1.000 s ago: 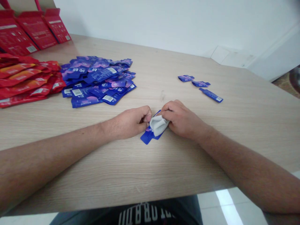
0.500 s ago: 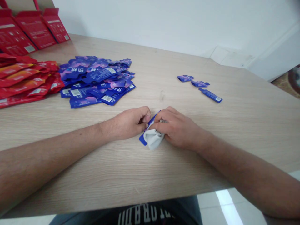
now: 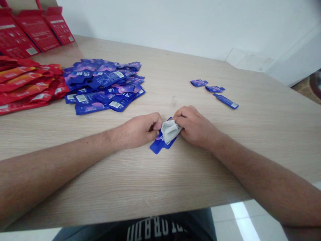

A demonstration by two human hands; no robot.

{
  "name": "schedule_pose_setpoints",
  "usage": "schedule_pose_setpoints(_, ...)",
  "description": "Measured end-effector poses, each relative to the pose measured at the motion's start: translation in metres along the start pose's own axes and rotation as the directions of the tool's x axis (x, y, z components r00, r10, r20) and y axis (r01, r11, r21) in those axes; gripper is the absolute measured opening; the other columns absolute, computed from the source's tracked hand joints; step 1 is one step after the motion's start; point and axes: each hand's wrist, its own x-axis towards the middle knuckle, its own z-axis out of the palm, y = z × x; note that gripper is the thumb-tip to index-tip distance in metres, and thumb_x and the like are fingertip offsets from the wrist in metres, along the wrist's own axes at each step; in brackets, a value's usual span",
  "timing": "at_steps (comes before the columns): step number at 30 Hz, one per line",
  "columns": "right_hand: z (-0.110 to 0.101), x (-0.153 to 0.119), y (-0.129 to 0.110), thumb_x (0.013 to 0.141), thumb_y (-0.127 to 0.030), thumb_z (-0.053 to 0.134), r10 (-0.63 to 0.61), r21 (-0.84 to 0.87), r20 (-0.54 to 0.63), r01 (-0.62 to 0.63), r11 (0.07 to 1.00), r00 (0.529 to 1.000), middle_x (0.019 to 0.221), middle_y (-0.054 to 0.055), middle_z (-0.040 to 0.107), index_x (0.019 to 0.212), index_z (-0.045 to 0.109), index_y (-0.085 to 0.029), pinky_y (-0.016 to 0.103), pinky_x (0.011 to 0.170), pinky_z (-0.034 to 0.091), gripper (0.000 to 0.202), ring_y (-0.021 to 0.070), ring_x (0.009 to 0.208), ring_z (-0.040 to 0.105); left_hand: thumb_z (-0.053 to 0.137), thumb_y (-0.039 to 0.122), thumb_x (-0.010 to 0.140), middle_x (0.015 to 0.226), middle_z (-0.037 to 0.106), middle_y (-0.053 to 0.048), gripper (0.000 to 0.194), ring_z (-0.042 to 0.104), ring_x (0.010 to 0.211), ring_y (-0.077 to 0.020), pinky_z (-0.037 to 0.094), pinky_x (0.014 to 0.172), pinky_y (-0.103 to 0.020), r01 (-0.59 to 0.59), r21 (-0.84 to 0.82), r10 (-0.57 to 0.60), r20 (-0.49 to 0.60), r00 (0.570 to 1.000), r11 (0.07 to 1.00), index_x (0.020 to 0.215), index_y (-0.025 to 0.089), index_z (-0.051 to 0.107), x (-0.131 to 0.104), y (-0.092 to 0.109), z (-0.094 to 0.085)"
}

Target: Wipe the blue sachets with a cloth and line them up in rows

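A blue sachet (image 3: 156,146) with white print lies at a slant on the wooden table between my hands. My left hand (image 3: 140,130) is closed, thumb and fingers pinching the sachet's left edge. My right hand (image 3: 195,127) is closed on a crumpled whitish cloth (image 3: 170,130), which rests over the upper part of the sachet. The cloth hides much of the sachet's printed face.
A heap of blue sachets (image 3: 105,83) lies at the back left, beside a heap of red packets (image 3: 30,83). Red boxes (image 3: 37,31) stand behind them. Several blue sachets, one (image 3: 226,101) nearest me, lie at the back right. A white wall (image 3: 163,23) borders the table.
My right hand has moved up and slightly right with the cloth, uncovering more of the sachet's lower part. My left hand has stayed nearly still on the sachet's edge.
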Motion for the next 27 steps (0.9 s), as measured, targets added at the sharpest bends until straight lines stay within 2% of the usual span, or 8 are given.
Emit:
schedule_pose_setpoints(4,0.0,-0.0005,-0.001,0.089,-0.009,0.054,-0.088,0.025,0.029,0.087,0.996,0.996,0.109,0.01,0.062,0.109,0.071,-0.021,0.041,0.092,0.044,0.029,0.025,0.102,0.052,0.056,0.019,0.082,0.074,0.06,0.005,0.008,0.054,0.066,-0.0114,0.037,0.06,-0.023,-0.013,0.006,0.013,-0.008,1.0,1.0,0.088,0.022,0.054,0.0004,0.0001,0.0003)
schedule_pose_setpoints(9,-0.0004,-0.0007,0.0008,0.085,-0.007,0.056,0.007,-0.005,0.001,-0.007,1.0,1.0,0.107,0.011,0.062,0.098,0.071,-0.018,0.042,0.092,0.044,0.022,0.0253,0.1,0.052,0.057,0.02,0.081,0.073,0.061,0.005,0.009,0.054,0.065,-0.0114,0.037,0.058,-0.023,0.009,-0.002,-0.009,0.006,1.0,1.0,0.089,0.023,0.054,0.0005,0.0,-0.0003)
schedule_pose_setpoints(13,-0.0002,-0.0009,-0.0001,0.088,-0.008,0.054,-0.072,0.019,0.028,0.072,0.997,0.997,0.109,0.01,0.062,0.108,0.071,-0.02,0.04,0.092,0.044,0.029,0.0251,0.102,0.052,0.056,0.019,0.081,0.072,0.06,0.005,0.008,0.054,0.065,-0.0116,0.037,0.059,-0.024,-0.022,0.017,0.023,-0.006,1.0,1.0,0.088,0.023,0.055,0.0005,0.0003,-0.0006)
schedule_pose_setpoints(18,0.0013,-0.0006,0.0038,0.084,-0.007,0.057,0.019,-0.012,-0.003,-0.019,1.0,1.0,0.106,0.012,0.062,0.097,0.071,-0.016,0.042,0.092,0.044,0.021,0.0255,0.099,0.053,0.057,0.02,0.082,0.073,0.061,0.006,0.008,0.055,0.065,-0.0115,0.037,0.058,-0.023,0.006,0.005,-0.006,-0.007,1.0,1.0,0.089,0.023,0.053,0.0004,0.0003,0.0003)
schedule_pose_setpoints(23,0.0002,-0.0004,0.0009,0.088,-0.008,0.055,-0.061,0.017,0.032,0.061,0.998,0.998,0.108,0.01,0.062,0.109,0.071,-0.019,0.041,0.093,0.044,0.029,0.0249,0.102,0.052,0.056,0.019,0.082,0.072,0.059,0.005,0.007,0.054,0.065,-0.0114,0.037,0.059,-0.024,-0.022,0.02,0.023,-0.009,1.0,1.0,0.088,0.022,0.054,0.0003,0.0006,-0.0004)
schedule_pose_setpoints(27,-0.0006,-0.0006,0.0016,0.085,-0.008,0.058,0.031,-0.02,0.005,-0.031,0.999,1.0,0.107,0.012,0.062,0.098,0.071,-0.015,0.042,0.094,0.044,0.02,0.0259,0.101,0.052,0.057,0.02,0.082,0.073,0.06,0.005,0.009,0.054,0.065,-0.0114,0.036,0.057,-0.023,0.007,0.015,-0.007,0.005,1.0,1.0,0.089,0.023,0.053,0.0005,0.0011,-0.001)
